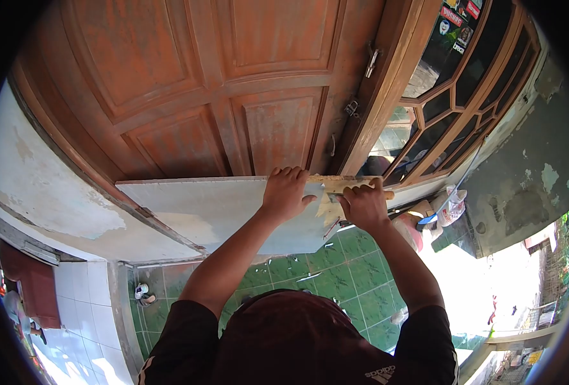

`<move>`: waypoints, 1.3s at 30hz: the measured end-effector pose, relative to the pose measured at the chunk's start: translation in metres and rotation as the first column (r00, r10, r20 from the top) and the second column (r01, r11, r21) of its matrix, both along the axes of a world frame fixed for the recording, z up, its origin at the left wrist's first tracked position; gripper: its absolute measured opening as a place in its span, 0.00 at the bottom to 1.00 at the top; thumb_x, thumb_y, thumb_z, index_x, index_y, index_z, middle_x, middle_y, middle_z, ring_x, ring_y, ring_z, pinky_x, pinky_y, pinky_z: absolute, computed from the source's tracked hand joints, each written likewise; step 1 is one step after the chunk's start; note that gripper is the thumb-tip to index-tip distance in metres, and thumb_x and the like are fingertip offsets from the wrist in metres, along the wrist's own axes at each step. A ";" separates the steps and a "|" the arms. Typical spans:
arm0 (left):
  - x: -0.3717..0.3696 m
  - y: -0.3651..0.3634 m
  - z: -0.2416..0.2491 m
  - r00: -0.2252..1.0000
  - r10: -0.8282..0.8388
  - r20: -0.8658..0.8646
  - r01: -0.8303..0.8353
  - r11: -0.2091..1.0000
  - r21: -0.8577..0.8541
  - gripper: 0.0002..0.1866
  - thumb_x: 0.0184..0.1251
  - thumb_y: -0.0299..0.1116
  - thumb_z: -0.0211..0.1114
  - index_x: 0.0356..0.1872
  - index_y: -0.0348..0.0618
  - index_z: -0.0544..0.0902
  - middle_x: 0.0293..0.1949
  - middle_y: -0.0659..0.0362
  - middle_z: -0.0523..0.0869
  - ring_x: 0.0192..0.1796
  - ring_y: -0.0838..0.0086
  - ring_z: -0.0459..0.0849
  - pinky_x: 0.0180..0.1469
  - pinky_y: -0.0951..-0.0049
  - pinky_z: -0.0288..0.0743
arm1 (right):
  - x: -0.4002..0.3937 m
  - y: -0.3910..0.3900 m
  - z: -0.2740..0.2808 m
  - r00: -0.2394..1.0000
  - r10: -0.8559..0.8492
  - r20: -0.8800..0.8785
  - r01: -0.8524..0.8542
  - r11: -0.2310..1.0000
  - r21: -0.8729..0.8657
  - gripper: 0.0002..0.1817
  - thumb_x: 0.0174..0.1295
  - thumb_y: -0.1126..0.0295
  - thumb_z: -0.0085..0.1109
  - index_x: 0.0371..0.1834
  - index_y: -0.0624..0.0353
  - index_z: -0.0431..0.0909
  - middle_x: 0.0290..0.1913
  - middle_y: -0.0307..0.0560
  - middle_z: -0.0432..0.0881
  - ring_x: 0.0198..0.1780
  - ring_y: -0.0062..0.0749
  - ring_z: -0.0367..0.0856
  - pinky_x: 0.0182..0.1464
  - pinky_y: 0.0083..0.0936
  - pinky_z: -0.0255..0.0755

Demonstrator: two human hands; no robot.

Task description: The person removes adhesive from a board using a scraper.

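A flat board [201,208], pale grey with a worn face, stands on edge against the lower part of the door. My left hand [286,194] grips its top edge, fingers hooked over and thumb against the face. To the right, my right hand [365,204] is closed around the board's right end, where a bare wooden strip [323,181] runs along the edge. A rounded wooden end sticks out past that hand; whether it belongs to the strip or a separate piece is hidden. Below the right hand, a thin dark item shows beside the board, too small to name.
Behind the board is a brown panelled wooden door [278,128] with a latch [352,108]. A wood-framed window [451,115] adjoins it. Green floor tiles [368,263] carry scattered scraps. A blue broom [429,219] and a white sack [451,206] stand at right.
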State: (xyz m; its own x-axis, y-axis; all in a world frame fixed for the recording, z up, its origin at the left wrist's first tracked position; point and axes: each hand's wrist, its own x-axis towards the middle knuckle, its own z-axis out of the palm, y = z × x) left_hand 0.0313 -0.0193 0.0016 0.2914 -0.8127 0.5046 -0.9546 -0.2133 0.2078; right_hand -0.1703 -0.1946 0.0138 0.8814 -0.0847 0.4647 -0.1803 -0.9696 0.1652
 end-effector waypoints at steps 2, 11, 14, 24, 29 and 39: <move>-0.009 0.003 0.003 1.000 -0.007 -0.029 0.004 0.995 -0.100 0.24 0.63 0.44 0.83 0.55 0.46 0.86 0.53 0.57 0.88 0.59 0.63 0.85 0.61 0.57 0.72 | -0.028 -0.005 0.008 1.000 -0.016 0.023 0.012 0.983 0.182 0.23 0.65 0.50 0.79 0.44 0.58 0.84 0.32 0.49 0.88 0.35 0.48 0.88 0.53 0.44 0.73; -0.071 -0.016 -0.068 0.910 0.120 -0.398 -0.308 0.837 -0.453 0.13 0.66 0.41 0.82 0.37 0.43 0.91 0.39 0.57 0.92 0.40 0.61 0.90 0.44 0.58 0.82 | -0.017 -0.041 0.025 0.916 -0.158 0.369 -0.054 0.863 0.503 0.28 0.56 0.70 0.86 0.56 0.66 0.80 0.40 0.59 0.88 0.41 0.63 0.88 0.45 0.48 0.82; -0.084 -0.034 -0.054 0.811 0.207 -0.547 -0.466 0.794 -0.391 0.14 0.67 0.43 0.82 0.38 0.43 0.91 0.38 0.57 0.94 0.36 0.61 0.91 0.41 0.59 0.83 | -0.009 -0.043 0.005 0.924 -0.237 0.301 -0.037 0.727 0.686 0.24 0.56 0.71 0.86 0.51 0.66 0.82 0.39 0.60 0.90 0.42 0.62 0.90 0.46 0.48 0.82; -0.112 -0.069 -0.050 0.613 0.246 -0.751 -0.713 0.583 -0.390 0.09 0.68 0.34 0.81 0.39 0.39 0.93 0.34 0.55 0.95 0.34 0.65 0.92 0.40 0.63 0.83 | -0.008 -0.044 -0.018 0.878 -0.289 0.380 -0.107 0.657 0.746 0.20 0.56 0.72 0.86 0.44 0.66 0.82 0.37 0.60 0.90 0.40 0.58 0.92 0.45 0.44 0.82; -0.113 -0.075 -0.052 0.632 0.092 -0.769 -0.677 0.549 -0.490 0.05 0.71 0.27 0.77 0.39 0.36 0.91 0.34 0.51 0.94 0.37 0.65 0.93 0.42 0.65 0.83 | -0.008 -0.047 -0.022 0.875 -0.283 0.392 -0.131 0.642 0.755 0.21 0.56 0.73 0.86 0.46 0.67 0.83 0.40 0.60 0.90 0.43 0.60 0.92 0.47 0.44 0.82; -0.110 -0.057 -0.076 0.614 0.041 -0.788 -0.649 0.595 -0.474 0.06 0.76 0.26 0.73 0.41 0.33 0.88 0.36 0.51 0.92 0.38 0.68 0.90 0.38 0.68 0.80 | -0.002 -0.050 -0.027 0.878 -0.286 0.384 -0.098 0.677 0.729 0.22 0.57 0.74 0.86 0.49 0.68 0.82 0.44 0.62 0.88 0.47 0.64 0.90 0.49 0.47 0.80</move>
State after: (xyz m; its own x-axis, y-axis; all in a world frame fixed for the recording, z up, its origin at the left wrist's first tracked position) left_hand -0.0791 -0.0761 -0.0742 0.9330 -0.0662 0.3538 -0.3546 0.0003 0.9350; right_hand -0.1727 -0.2444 -0.0129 0.5647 -0.6245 0.5396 -0.1405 -0.7170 -0.6827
